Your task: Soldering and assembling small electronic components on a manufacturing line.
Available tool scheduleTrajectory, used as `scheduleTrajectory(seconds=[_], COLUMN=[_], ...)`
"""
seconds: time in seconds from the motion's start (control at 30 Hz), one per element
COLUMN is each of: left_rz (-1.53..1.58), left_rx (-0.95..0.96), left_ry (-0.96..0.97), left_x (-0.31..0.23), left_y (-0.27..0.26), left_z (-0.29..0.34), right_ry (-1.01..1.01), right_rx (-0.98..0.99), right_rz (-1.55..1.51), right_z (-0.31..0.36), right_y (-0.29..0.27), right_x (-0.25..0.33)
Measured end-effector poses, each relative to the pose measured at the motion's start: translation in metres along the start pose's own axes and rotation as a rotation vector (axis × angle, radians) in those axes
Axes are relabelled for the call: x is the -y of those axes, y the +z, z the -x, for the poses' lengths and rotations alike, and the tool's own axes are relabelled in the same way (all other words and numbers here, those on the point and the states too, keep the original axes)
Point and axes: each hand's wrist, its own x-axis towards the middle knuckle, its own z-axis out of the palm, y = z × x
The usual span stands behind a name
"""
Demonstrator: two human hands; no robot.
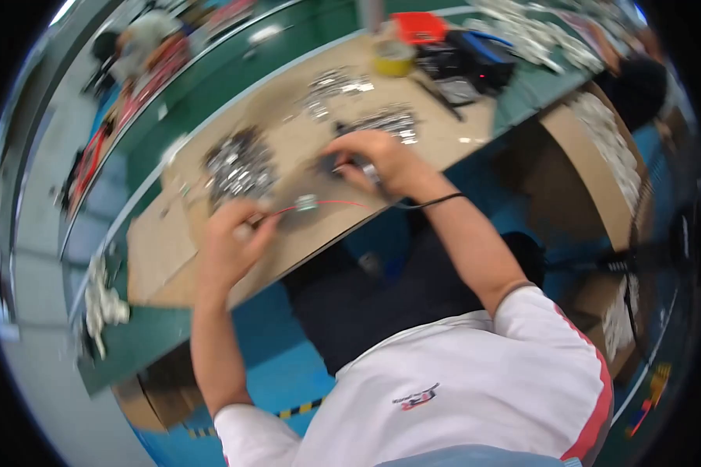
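Observation:
My left hand (240, 237) is closed, thumb and fingers pinched on a thin red wire (335, 202) that runs out to the right over the tan work surface. A small green-and-white piece (307, 202) lies along the wire; whether it is attached I cannot tell. My right hand (375, 162) is wrapped round a corded tool (370, 173) with a silvery part, its tip blurred and pointing left. The tool's black cord (436, 201) passes across my right wrist. Just beyond my left hand is a heap of shiny metal parts (241, 165).
More metal parts (385, 123) lie beyond my right hand, with another group (331, 89) farther back. At the far right stand a yellow roll (393, 58), a red tray (419, 28) and black equipment (475, 62). White bundles (105, 303) hang over the left table edge. Other people work nearby.

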Motion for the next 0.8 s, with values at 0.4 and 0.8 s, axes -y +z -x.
scheduleTrajectory(seconds=[0.4, 0.8], left_rz=[0.303, 0.726], left_rx=[-0.218, -0.143], left_ry=[-0.051, -0.318], left_x=[0.001, 0.003], left_y=[0.016, 0.046], left_z=[-0.041, -0.096], right_ry=[-0.069, -0.048], right_rx=[0.018, -0.033], right_rz=[-0.027, -0.002], right_z=[-0.019, -0.011], right_y=[0.014, 0.011], right_x=[0.009, 0.013])
